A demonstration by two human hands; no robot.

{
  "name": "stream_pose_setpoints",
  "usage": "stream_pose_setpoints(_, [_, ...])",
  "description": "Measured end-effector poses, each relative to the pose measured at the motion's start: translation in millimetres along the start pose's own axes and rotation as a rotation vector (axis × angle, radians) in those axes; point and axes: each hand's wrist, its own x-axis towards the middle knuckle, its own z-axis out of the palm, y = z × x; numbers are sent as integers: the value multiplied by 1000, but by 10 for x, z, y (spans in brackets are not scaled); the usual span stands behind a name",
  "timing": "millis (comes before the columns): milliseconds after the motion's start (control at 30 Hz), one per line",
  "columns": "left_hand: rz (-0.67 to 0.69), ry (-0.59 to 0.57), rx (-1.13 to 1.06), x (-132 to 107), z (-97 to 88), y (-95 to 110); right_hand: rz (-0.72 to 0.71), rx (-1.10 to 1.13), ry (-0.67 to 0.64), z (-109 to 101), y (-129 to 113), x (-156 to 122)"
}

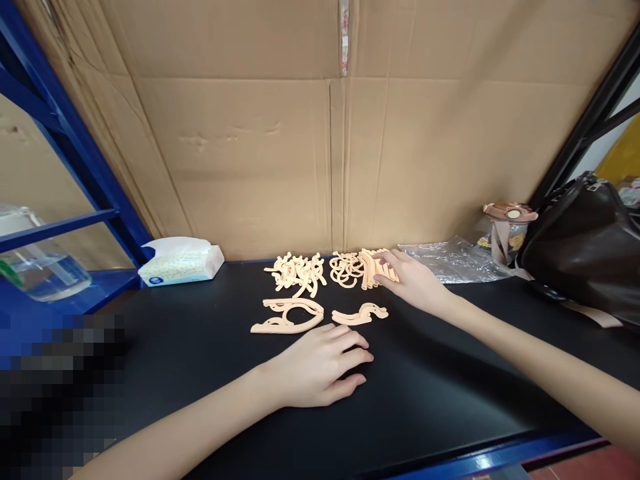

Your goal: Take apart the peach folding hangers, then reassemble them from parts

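Note:
My left hand (325, 363) rests palm down on the black tabletop, fingers a little spread and nothing in it. Just beyond its fingertips lies a beige plastic folding-hanger assembly (295, 316) with two arms joined at one end. A second, partly joined hanger piece (360, 315), curved like an S, is to the right of it. My right hand (407, 280) reaches over a row of beige hanger arms (369, 270), its thumb and fingers parted at the pieces; the fingertips are partly hidden. Beside that row are a heap of hook-shaped parts (347, 268) and another pile of curved parts (299, 270).
A tissue pack (183, 261) stands at the back left, near a clear water jug (47, 260) on a blue shelf. Clear plastic wrap (453, 259), a strapped drinking bottle (507, 233) and a dark bag (587, 240) occupy the right side. Cardboard (240, 160) walls the back.

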Motion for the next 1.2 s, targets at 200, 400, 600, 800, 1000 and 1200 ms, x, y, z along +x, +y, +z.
stream_pose_setpoints(200, [-7, 4, -24, -6, 0, -9, 141, -157, -152, 34, 106, 354])
stream_pose_setpoints(400, [-10, 4, -45, -6, 9, -14, 242, -154, -268, 218, 198, 664])
stream_pose_setpoints(600, [-18, 1, -43, -12, 3, -17, 334, -149, -328, 292, 241, 828])
stream_pose_setpoints(800, [-6, 10, -38, -10, 3, -24, 392, -160, -341, 324, 252, 902])
stream_pose_setpoints(1000, [-18, 0, -44, -14, 17, -23, 402, -164, -318, 362, 258, 937])
stream_pose_setpoints(1200, [-21, -11, -56, -12, 3, -15, 397, -103, -280, 394, 311, 947])
